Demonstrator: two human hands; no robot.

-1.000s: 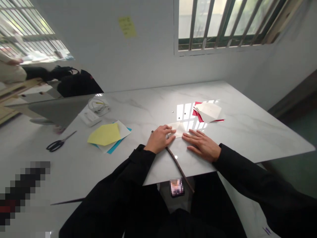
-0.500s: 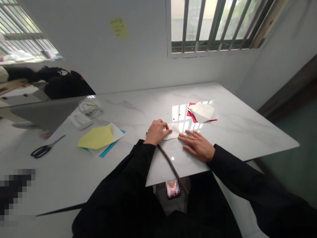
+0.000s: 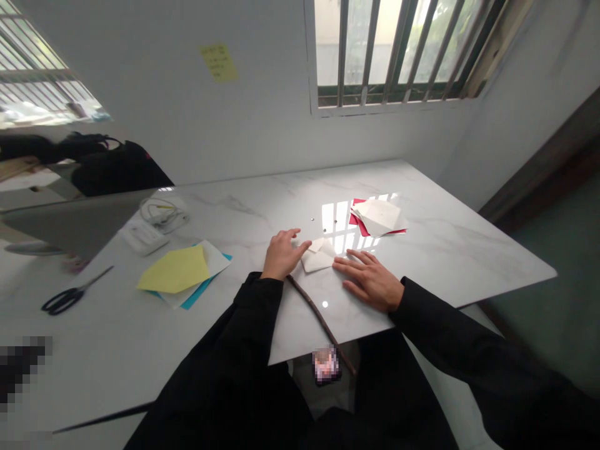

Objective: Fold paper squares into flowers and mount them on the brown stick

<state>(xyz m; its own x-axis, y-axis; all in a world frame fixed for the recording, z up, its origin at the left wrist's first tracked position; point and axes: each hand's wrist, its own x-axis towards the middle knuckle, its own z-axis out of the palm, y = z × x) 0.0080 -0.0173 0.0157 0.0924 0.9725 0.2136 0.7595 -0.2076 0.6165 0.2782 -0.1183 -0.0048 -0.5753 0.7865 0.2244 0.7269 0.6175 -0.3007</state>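
A small folded piece of white paper (image 3: 319,257) lies on the marbled table between my hands. My left hand (image 3: 284,253) is just to its left, thumb and fingers apart, holding nothing. My right hand (image 3: 370,278) lies flat with spread fingers, its fingertips at the paper's right edge. A thin brown stick (image 3: 319,312) runs from beside my left wrist down past the table's front edge.
Yellow paper (image 3: 175,270) over white and blue sheets lies left, near black scissors (image 3: 65,300) and a white device with a cable (image 3: 147,234). Cream and red papers (image 3: 380,217) lie back right, beside several tiny dark pieces. A wall stands behind the table (image 3: 492,250).
My left hand has lifted off the folded paper and moved left, its fingers now apart, uncovering more of the paper. My right hand stays nearly in place. The view has shifted slightly.
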